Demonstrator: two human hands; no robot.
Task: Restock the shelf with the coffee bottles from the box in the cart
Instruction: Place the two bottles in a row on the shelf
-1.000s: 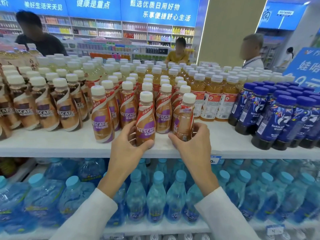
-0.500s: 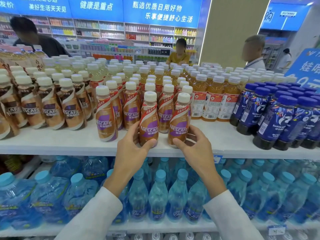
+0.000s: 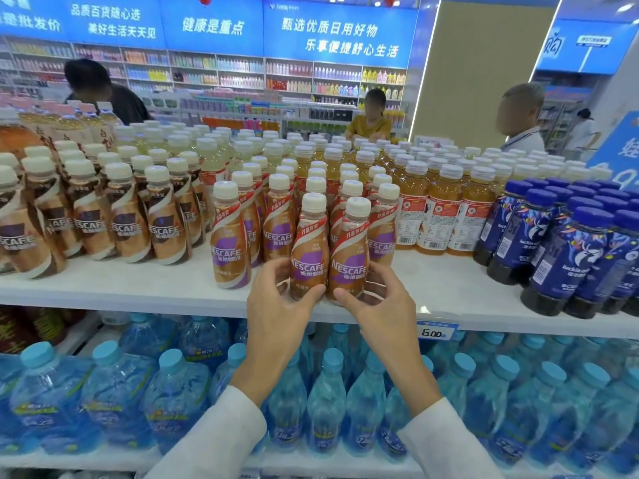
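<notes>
Left hand (image 3: pixel 280 299) and right hand (image 3: pixel 375 302) each grip a front-row coffee bottle (image 3: pixel 308 247) standing on shelf (image 3: pixel 138 288); rows look nearly full, cart unseen.

"NESCAFE" is read in white on the purple labels of the two front coffee bottles (image 3: pixel 308 250), with "雀巢咖啡" beneath it and "开盖有奖" on a red band above. The same brand is seen on the brown-labelled coffee bottles (image 3: pixel 128 219) to the left. "luckin" is made out on the dark blue bottles (image 3: pixel 574 257) at the right. A price tag (image 3: pixel 436 331) on the shelf edge is marked "6.00". On the blue banners (image 3: pixel 339 29) overhead, "健康是重点", "甄选优质日用好物" and "乐享便捷舒心生活" are shown, and "美好生活天天见" further left.
</notes>
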